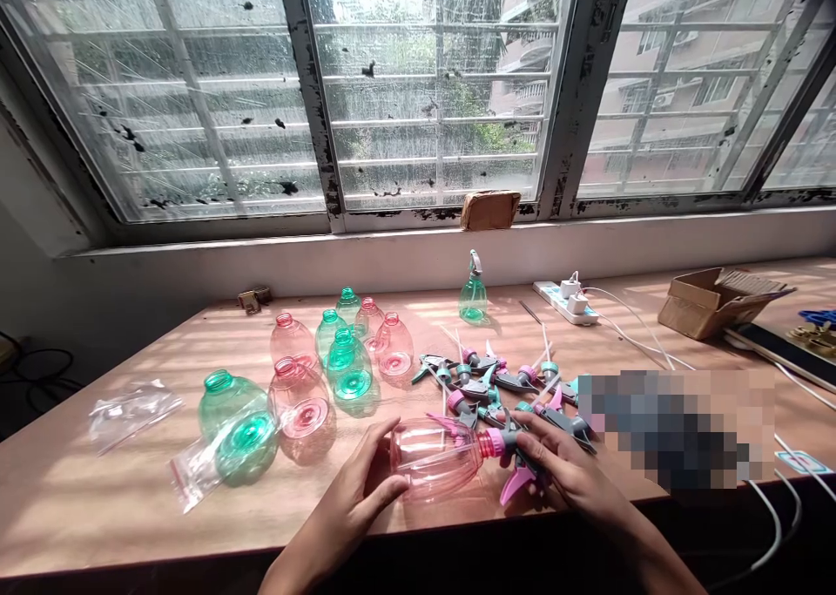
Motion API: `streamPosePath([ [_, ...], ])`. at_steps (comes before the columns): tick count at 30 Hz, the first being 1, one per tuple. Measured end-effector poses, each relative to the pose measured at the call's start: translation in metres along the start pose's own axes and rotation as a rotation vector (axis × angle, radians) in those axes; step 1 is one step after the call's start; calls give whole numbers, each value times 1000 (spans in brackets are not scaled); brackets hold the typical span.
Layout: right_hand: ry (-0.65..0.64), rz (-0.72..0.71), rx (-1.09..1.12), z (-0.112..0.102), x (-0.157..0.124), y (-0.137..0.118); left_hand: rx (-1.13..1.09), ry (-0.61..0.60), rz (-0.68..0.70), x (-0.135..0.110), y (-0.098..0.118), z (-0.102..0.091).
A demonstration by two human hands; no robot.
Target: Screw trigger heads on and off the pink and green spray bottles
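A clear pink spray bottle (431,460) lies sideways between my hands, over the table's near edge. My left hand (369,482) is wrapped round its base end, thumb in front. At the other end, my right hand (555,456) grips the grey and pink trigger sprayer head (506,445), which sits at the bottle's neck. Whether the collar is tight I cannot tell. Just behind lies a heap of loose trigger sprayer heads (480,386) in grey, pink and teal. To the left stand several open green bottles (349,364) and pink bottles (300,399).
A green bottle with a sprayer (474,299) stands near the wall. Clear plastic bags (134,408) lie at left. Toward the right are a power strip (565,303) with white cables, a cardboard box (711,303) and a blurred-out patch. Windows rise behind the table (163,525).
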State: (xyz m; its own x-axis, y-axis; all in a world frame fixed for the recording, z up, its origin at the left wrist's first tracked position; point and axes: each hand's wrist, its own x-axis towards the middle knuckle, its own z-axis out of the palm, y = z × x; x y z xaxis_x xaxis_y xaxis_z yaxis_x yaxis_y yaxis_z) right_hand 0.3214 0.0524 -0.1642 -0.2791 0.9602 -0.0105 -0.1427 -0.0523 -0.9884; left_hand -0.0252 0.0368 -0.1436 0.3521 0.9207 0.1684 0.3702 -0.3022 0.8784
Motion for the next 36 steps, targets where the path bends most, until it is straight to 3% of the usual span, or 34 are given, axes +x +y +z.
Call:
streamPosePath([
  [8, 23, 10, 59, 1, 2, 4, 25, 80, 154, -4, 1, 4],
  [18, -21, -18, -53, -1, 1, -1, 136, 27, 142, -3, -5, 3],
  [24, -28, 5, -41, -4, 2, 5, -12, 8, 48, -5, 6, 3],
  [29, -5, 10, -6, 2, 1, 1, -45, 13, 101, -3, 7, 6],
  [36, 20, -2, -40, 5, 0, -4, 79, 6, 112, -5, -2, 3],
])
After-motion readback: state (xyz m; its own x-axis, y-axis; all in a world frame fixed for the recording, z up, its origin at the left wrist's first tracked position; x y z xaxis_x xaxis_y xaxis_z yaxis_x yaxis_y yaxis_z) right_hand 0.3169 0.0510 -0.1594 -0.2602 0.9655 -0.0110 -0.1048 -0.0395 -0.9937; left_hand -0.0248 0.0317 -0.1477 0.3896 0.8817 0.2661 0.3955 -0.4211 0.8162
